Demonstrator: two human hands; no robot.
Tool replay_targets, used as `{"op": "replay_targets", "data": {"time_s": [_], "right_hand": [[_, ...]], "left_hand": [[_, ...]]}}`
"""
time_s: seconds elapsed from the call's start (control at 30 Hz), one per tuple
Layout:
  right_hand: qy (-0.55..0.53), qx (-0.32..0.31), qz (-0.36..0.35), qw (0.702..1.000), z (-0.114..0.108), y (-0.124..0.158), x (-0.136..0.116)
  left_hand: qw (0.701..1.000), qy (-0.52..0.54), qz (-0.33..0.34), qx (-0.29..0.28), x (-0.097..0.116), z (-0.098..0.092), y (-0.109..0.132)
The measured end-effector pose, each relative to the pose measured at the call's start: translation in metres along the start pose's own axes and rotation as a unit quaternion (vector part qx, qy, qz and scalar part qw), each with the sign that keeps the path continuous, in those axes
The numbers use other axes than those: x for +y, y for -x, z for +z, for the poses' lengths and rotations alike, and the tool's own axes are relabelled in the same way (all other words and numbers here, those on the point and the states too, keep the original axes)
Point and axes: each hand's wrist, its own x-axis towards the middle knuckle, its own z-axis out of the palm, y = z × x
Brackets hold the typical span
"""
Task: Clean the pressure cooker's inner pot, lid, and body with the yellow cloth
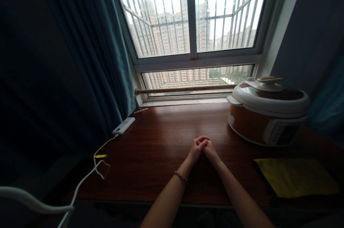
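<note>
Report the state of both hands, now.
Left hand: closed, clasped against the other; no held object visible.
Right hand: closed, clasped the same way; no held object visible.

The head view looks forward and down — over the hands, across the desk. It is near, facing the window.

I see a reddish-brown table streaked with dark wood grain, a white-and-orange-brown cooker, a mustard-yellow cloth, a deep blue curtain, a white device, white cable and yellow strip.
</note>
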Motion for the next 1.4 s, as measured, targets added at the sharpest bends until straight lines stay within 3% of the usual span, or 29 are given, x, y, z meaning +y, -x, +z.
{"op": "replay_targets", "data": {"time_s": [1.4], "right_hand": [[0.006,-0.001,0.013,1.0,-0.0015,0.0024,-0.0082]], "left_hand": [[1.0,-0.001,-0.002,0.005,0.0065,0.0024,0.0014]]}}
